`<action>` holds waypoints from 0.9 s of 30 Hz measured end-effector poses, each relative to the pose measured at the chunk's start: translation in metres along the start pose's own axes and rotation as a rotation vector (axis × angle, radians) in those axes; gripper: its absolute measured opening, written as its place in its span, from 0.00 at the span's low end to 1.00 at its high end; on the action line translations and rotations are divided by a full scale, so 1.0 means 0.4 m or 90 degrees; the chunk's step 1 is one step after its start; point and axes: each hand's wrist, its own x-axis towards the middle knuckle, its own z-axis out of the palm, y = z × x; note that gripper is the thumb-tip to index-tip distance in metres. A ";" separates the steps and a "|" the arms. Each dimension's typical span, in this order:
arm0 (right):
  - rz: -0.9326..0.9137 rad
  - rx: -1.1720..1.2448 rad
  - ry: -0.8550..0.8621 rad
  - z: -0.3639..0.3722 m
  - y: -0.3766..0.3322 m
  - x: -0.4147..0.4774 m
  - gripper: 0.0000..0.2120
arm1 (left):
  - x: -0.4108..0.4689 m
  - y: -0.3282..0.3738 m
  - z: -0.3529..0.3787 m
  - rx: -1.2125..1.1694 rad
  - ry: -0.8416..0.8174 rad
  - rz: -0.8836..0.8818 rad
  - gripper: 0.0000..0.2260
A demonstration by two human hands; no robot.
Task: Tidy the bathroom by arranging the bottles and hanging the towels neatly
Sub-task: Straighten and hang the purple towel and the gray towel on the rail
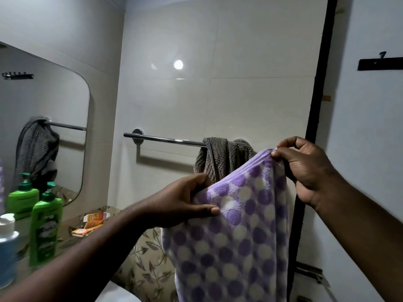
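We pinch the purple dotted towel (235, 225) by its slanting top edge, left hand (183, 201) lower, right hand (305, 171) higher, near of the rail (165, 139), whose bare stretch lies far-left of the grey towel (220, 155), closest to our left hand.

Fluffy cloth purple towel (235, 225), ribbed grey towel (220, 155), polished metal rail (165, 139), glossy tiles (250, 51).
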 end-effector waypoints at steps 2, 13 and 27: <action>-0.028 0.016 0.030 -0.003 0.008 0.009 0.14 | -0.006 -0.012 -0.009 0.044 -0.020 -0.016 0.13; -0.041 0.046 0.132 -0.060 0.028 0.053 0.14 | -0.083 -0.121 -0.068 -0.061 -0.047 -0.093 0.12; 0.005 0.053 0.160 -0.115 0.061 0.053 0.16 | -0.090 -0.135 -0.111 0.084 0.193 0.067 0.11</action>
